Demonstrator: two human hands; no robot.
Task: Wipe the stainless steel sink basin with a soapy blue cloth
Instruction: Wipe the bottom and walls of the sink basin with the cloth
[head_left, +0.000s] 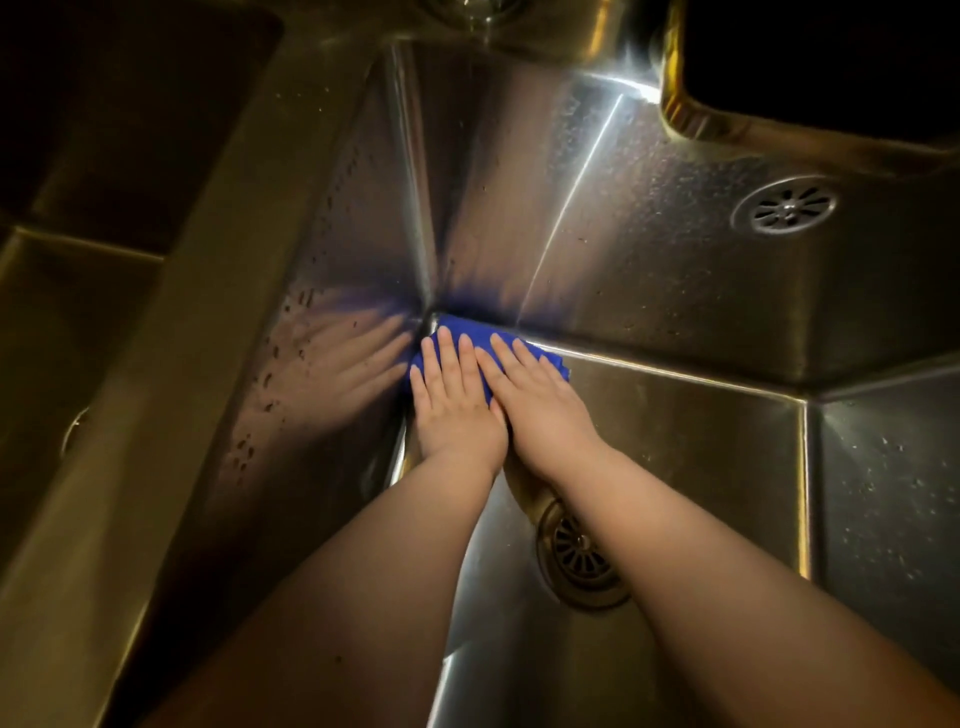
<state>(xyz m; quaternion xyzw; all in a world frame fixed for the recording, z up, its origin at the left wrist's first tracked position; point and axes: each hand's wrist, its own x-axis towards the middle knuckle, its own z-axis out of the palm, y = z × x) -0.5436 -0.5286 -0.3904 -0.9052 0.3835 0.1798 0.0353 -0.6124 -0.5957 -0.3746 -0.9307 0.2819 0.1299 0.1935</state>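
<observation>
Two bare forearms reach forward into the sink basin. Floor drain lies just beside the right forearm, partly hidden under the wrist.

Left hand lies flat, fingers spread, palm down on the blue cloth. Right hand likewise flat and extended, pressed on the same cloth, its thumb side touching the left hand. Neither hand is clenched; both press rather than grip.

Cloth sits on the basin floor, pushed into the far left corner where the floor meets the left and back walls. Blue tint and the hands' reflection show on the left wall. Water droplets speckle that wall.

Farther off, an overflow grille is set in the back wall. A divider ridge separates a dim second basin on the left. Soap not discernible.
</observation>
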